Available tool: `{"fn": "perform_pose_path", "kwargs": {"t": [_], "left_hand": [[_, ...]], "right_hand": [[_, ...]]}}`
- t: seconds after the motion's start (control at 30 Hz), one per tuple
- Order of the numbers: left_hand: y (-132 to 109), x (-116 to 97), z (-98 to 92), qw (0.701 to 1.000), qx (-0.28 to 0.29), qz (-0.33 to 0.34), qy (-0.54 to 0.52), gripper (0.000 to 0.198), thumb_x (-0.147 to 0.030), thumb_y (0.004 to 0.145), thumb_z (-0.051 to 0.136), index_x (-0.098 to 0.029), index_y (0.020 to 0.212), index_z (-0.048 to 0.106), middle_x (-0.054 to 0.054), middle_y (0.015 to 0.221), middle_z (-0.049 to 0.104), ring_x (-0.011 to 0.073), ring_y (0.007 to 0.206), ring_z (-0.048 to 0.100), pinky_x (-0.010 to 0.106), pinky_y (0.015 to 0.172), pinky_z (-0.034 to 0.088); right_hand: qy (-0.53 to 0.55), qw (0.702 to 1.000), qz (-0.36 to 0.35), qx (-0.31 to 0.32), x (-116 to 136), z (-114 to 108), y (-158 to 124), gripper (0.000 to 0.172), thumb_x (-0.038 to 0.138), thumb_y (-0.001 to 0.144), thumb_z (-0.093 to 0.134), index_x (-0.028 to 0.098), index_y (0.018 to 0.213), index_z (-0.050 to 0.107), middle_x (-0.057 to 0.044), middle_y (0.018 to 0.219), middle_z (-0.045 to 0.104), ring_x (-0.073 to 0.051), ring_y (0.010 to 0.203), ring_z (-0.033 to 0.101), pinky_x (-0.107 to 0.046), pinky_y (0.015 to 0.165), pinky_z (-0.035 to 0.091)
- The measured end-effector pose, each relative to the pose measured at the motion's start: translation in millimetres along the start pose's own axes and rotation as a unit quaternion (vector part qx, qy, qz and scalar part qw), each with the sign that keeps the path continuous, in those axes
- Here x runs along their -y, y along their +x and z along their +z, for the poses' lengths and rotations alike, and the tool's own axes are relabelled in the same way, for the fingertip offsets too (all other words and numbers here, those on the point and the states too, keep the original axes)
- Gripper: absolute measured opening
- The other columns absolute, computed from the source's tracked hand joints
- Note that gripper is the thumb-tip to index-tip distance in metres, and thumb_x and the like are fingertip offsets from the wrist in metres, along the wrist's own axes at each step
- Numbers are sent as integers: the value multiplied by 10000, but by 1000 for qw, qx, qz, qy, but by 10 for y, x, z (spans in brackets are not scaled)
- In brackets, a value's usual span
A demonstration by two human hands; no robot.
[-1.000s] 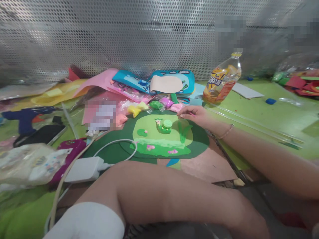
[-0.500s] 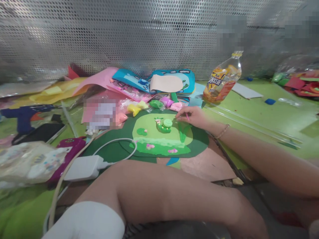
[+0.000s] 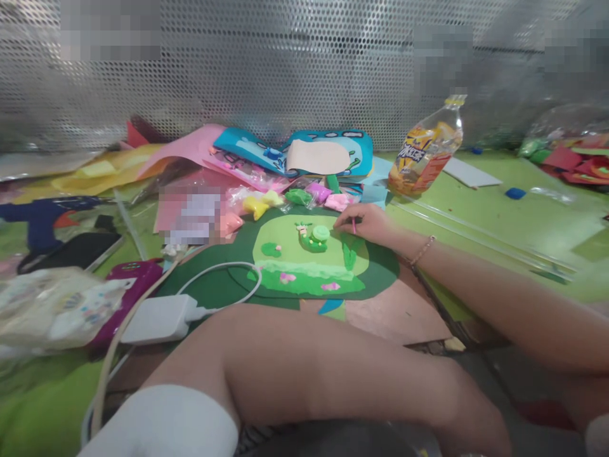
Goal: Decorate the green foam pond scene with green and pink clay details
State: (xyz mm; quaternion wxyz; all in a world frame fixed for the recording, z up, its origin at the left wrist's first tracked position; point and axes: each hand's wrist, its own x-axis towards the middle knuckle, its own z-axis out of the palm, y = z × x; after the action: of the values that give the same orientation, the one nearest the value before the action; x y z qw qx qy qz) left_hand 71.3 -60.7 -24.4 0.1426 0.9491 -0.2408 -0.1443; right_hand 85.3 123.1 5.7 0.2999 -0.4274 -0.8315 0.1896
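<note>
My right hand [image 3: 366, 223] is closed in a pinch at the upper right of a green picture board [image 3: 214, 238]. A thin pink stick [image 3: 353, 225] pokes out between its fingers. Just left of the fingertips sits a green clay snail [image 3: 320, 235] with a round spiral shell. Below the hand are green grass-like clay blades [image 3: 349, 256]. A clay lily pad [image 3: 271, 249] and pink clay flowers [image 3: 330, 286] decorate the board too. My left arm bends across the front, and my left hand [image 3: 476, 412] rests at the lower right with its fingers out of sight.
A drink bottle [image 3: 423, 155] leans behind my right hand. Bagged clay [image 3: 257, 206] and craft sheets [image 3: 318, 158] lie at the back. On the left are a glue gun [image 3: 38, 222], a phone [image 3: 80, 249] and a white charger [image 3: 159, 318] with its cable. Clear sticks [image 3: 495, 238] lie right.
My right hand has shifted slightly left, and the pink stick in it now stands more upright. The grass blades below look shorter at the top. My left arm stays put.
</note>
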Motion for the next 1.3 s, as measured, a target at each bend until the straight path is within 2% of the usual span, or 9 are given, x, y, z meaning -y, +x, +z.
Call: {"fn": "perform_pose_path", "kwargs": {"t": [0.2,0.37,0.43,0.5,0.6,0.73,0.97,1.13,1.3], "left_hand": [[61,6,70,1000,-9,-8,13,187,-315,608,791,-237,539,636,-27,733,654,108,691,604,204,397,355],[161,54,217,999,-30,-12,30,221,-336,596,784,-249,490,610,-34,705,645,103,633,597,200,355,321],[264,103,368,997,-60,-10,39,229,-325,597,765,-256,464,592,-39,695,636,108,609,594,204,344,298],[389,164,546,986,-154,0,71,216,-277,577,745,-259,446,574,-39,662,620,112,598,587,201,344,258],[532,240,751,973,-200,19,113,161,-252,587,708,-267,475,592,-27,626,588,117,581,574,204,352,229],[555,253,785,978,-184,19,99,161,-266,569,729,-274,478,597,-42,633,577,96,541,547,199,346,205],[497,200,708,984,-167,-50,35,222,-256,501,777,-257,434,566,-62,584,534,65,473,495,199,337,138],[450,182,648,988,-122,-2,96,225,-427,518,780,-279,508,611,-37,634,568,94,499,515,217,338,172],[423,183,596,989,-104,17,103,224,-461,527,779,-284,577,652,-5,677,601,105,528,536,239,348,209]], "right_hand": [[-9,1000,-10,0,-14,-20,8,148,291,739,622,185,750,725,-39,750,701,-141,674,599,-262,642,456],[-20,999,-26,2,3,-35,2,218,301,789,560,158,773,724,-54,746,697,-135,672,593,-251,622,436],[-26,999,-33,7,3,-36,-2,223,302,798,554,157,778,723,-56,744,696,-136,676,596,-254,626,436],[-34,998,-46,17,4,-36,-5,216,293,805,550,165,768,721,-55,752,699,-138,692,602,-259,646,443],[-47,996,-74,32,5,-36,-7,214,282,818,542,173,766,718,-56,762,700,-142,705,605,-274,680,455],[-62,992,-105,34,-1,-38,-14,217,266,830,529,170,781,717,-58,754,692,-144,696,604,-284,690,465],[-91,981,-167,37,-29,-53,-59,264,137,818,471,166,904,719,-80,867,686,-158,781,619,-290,715,489],[-113,977,-176,30,-24,-60,-77,362,75,797,420,194,996,698,-67,890,677,-155,793,613,-296,719,499],[-141,972,-187,16,-21,-99,-104,460,-1,698,400,191,987,702,-69,924,667,-165,850,599,-306,767,497]]}}
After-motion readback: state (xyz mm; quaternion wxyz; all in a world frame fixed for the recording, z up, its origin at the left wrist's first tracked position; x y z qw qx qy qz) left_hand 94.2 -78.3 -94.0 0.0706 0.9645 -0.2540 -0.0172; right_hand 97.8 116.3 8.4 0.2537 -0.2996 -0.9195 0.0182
